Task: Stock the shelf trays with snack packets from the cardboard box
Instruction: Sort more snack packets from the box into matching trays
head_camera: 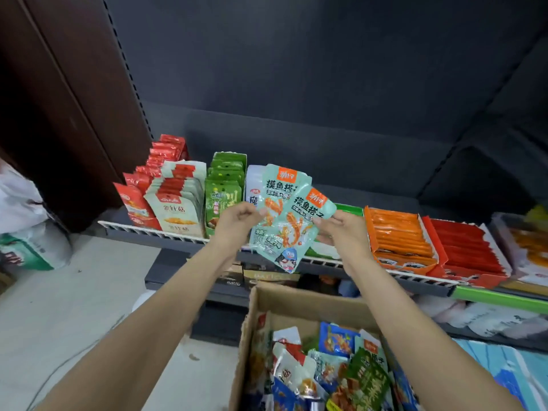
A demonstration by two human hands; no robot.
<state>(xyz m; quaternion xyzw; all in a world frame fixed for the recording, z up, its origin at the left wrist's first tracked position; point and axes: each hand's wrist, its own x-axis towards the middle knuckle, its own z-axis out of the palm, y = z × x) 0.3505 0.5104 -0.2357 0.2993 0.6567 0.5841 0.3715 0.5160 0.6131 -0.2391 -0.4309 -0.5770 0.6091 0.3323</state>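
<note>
Here, the dark shelf (178,237) spans the view from nine o'clock to three o'clock, its white-edged front rail carrying rows of packets: two red rows (139,203) at ten o'clock, one white-and-red row (178,203) beside them, one green row (222,188) nearer centre, then one orange tray (400,238) and one red tray (465,247) out at three o'clock. The cardboard box (296,304) sits open at six o'clock below the shelf, filled with a jumble of mixed packets too tangled to count. Two pale mint snack packets (284,221) are held up at the centre in front of the shelf rail, fanned so that one overlaps the other, both upright with a slight tilt. The left hand (234,221) is at the nine o'clock edge of the pair, its fingers curled in and pinching the rear packet's side between thumb and fingertips. The right hand (341,229) is at the three o'clock edge, its thumb and fingers closed on the side of the front packet. Both forearms reach up from the lower corners, passing either side of the box
</note>
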